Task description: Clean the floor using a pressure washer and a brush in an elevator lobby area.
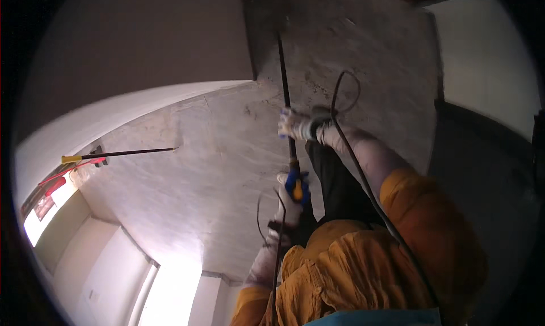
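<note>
Your right grip [296,124] wraps the dark pole's [285,70] shaft; your left grip [295,188] is closed round its lower end. Pole runs away from you over the grey floor [216,161], far tip lost in shadow. Second pole [128,153], yellow-handled, off to your left. Wall corner [250,70] juts in beside your pole. Dark cable [363,178] crosses your right forearm. Red item [55,186] far left: any markings too small to read.

No text, label, brand, number or sign can be read here, neither at the left nor at the right, neither near nor far.
</note>
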The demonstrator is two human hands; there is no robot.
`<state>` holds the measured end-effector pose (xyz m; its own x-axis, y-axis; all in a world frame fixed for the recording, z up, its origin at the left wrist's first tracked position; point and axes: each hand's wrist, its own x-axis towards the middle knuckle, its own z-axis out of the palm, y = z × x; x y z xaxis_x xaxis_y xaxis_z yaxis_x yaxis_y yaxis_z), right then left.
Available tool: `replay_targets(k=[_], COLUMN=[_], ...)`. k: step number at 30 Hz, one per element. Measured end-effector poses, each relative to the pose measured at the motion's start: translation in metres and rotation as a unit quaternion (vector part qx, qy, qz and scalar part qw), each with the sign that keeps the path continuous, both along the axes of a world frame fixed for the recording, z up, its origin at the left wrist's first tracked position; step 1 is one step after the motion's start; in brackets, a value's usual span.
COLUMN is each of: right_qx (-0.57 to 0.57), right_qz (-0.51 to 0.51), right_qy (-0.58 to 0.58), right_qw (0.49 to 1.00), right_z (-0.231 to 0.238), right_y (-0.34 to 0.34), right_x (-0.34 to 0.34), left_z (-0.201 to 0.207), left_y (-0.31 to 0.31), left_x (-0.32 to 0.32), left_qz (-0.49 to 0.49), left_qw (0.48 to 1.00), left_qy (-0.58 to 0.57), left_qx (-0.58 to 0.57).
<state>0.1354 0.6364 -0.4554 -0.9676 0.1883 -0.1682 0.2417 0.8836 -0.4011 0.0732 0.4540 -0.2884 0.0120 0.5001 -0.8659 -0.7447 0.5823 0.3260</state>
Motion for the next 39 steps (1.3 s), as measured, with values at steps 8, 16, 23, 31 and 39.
replay_targets(k=[8,16,23,31,39], right_qx=[-0.169,0.07,0.054,0.035,0.052], right_qz=[0.025,0.049,0.035,0.034,0.028], right_qy=[0.006,0.017,0.022,0.054,0.004], right_qw=[0.985,0.996,0.998,0.997,0.998], right_z=[0.071,-0.018,-0.009,0.018,-0.021], right_y=[-0.212,-0.157,-0.104,-0.093,0.043], right_x=[-0.014,0.003,0.009,0.002,-0.02], left_z=[0.047,0.025,0.027,0.028,0.02], left_y=[-0.238,-0.153,-0.095,-0.101,0.037], left_x=[-0.059,-0.019,-0.011,-0.01,-0.015], left_qz=[-0.197,-0.209,0.1,-0.1,-0.022], left_qw=[0.975,0.934,0.94,0.986,0.998], left_qy=[0.093,0.229,-0.314,0.124,-0.004], left_qx=[-0.041,0.178,0.091,0.039,0.053])
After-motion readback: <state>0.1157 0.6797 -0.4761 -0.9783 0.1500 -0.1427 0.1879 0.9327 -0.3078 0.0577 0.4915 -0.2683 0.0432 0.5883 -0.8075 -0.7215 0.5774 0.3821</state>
